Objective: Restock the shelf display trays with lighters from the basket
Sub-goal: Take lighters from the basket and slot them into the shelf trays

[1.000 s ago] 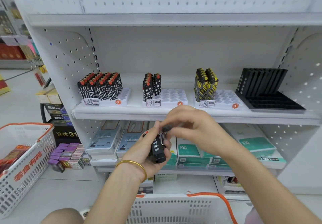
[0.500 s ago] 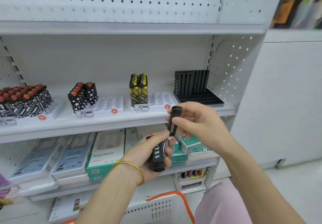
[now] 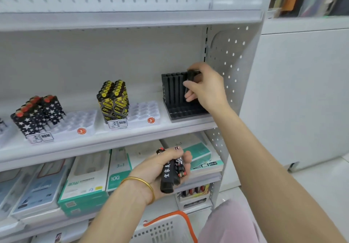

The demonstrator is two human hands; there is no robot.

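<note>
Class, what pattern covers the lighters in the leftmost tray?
White stars on black lighters, red tops; head view.

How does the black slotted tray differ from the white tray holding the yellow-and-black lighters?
The black slotted display tray has tall upright dividers at the back; the white plastic display tray is low, with round sockets. The black one looks nearly empty; the white one holds yellow-and-black lighters at its left. Both sit on the same white metal shelf.

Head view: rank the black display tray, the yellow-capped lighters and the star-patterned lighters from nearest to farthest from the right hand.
From the right hand, which holds a dark lighter:
1. Black display tray, right end of the shelf, directly at the hand.
2. Yellow-capped lighters, mid-shelf, left of that tray.
3. Star-patterned lighters, farthest left.
</note>
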